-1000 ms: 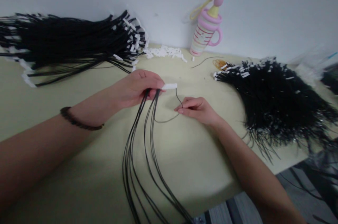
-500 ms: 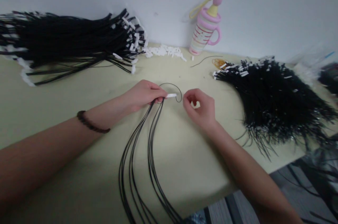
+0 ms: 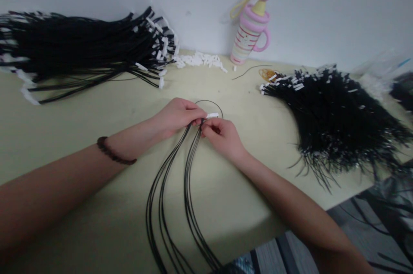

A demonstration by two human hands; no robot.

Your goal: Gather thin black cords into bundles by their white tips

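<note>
In the middle of the head view my left hand [image 3: 179, 114] pinches several thin black cables [image 3: 187, 183], which hang in two loops toward the table's front. A small white connector [image 3: 213, 115] sticks out to the right of its fingertips. Above the connector curves a thin dark wire [image 3: 209, 101], with its right end running down behind my right hand. My right hand [image 3: 225, 136] is closed just below the connector, its thumb and fingertips pressed at the cables beside my left fingers. Exactly what lies between the right fingertips is hard to see.
A large black cable bundle [image 3: 84, 46] with white ends lies back left; another [image 3: 335, 123] lies right. Small white pieces [image 3: 201, 60] are heaped along the wall, near a pink-lidded cup [image 3: 247, 37]. A loose wire [image 3: 251, 71] and orange rubber bands [image 3: 267, 75] lie behind my hands.
My right hand has moved left, from apart at the right to touching the cables beside my left fingers. My left hand has kept its grip in nearly the same place.
</note>
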